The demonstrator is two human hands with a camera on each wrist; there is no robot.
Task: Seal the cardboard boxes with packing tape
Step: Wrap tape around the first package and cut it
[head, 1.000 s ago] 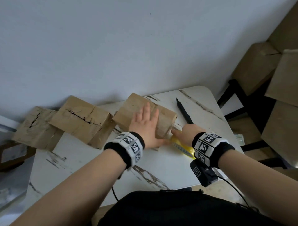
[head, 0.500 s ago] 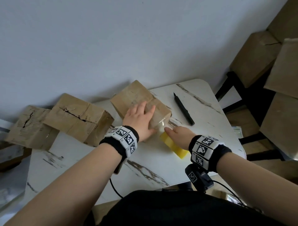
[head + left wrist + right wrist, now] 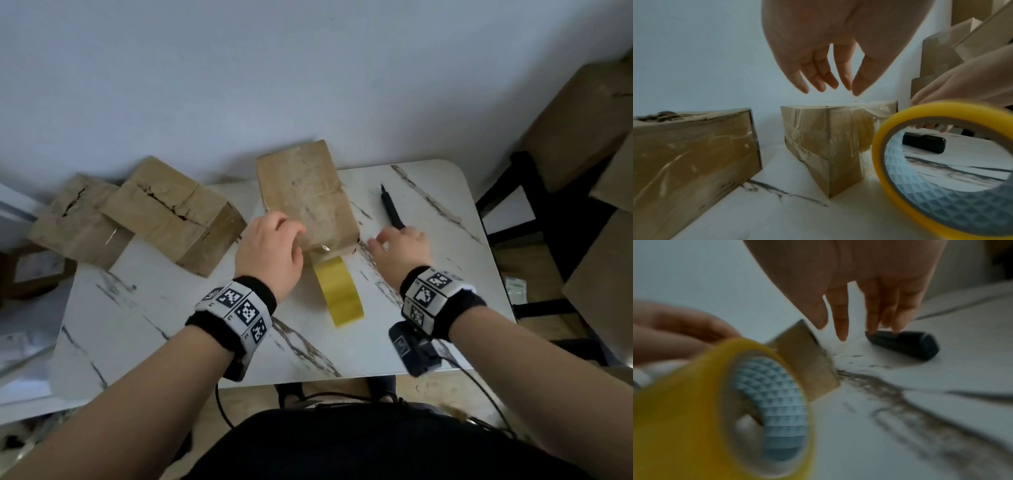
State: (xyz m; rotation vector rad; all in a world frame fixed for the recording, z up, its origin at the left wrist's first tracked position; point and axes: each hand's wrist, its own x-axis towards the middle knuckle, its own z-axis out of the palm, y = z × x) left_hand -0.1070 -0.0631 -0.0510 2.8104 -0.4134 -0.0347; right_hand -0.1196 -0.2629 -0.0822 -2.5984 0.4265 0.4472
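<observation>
A taped cardboard box (image 3: 305, 195) stands mid-table, its near corner facing the left wrist view (image 3: 828, 146). A yellow tape roll (image 3: 339, 291) stands on edge just in front of it, with a clear strip running up onto the box's near end. My left hand (image 3: 270, 246) hovers over the box's near left corner, its fingers (image 3: 818, 78) relaxed and holding nothing. My right hand (image 3: 400, 246) is to the right of the box, with straight fingertips (image 3: 898, 324) touching the near end of a black cutter (image 3: 902, 344).
Two more cardboard boxes (image 3: 171, 212) (image 3: 75, 216) with split top seams sit at the table's left rear. The white marble-patterned table (image 3: 171, 325) ends close to my body. Flat cardboard (image 3: 582, 130) is stacked on a dark chair at the right.
My left hand has lifted off the box top. My right hand has let go of the tape roll and moved right to the black cutter. The roll now stands alone on the table.
</observation>
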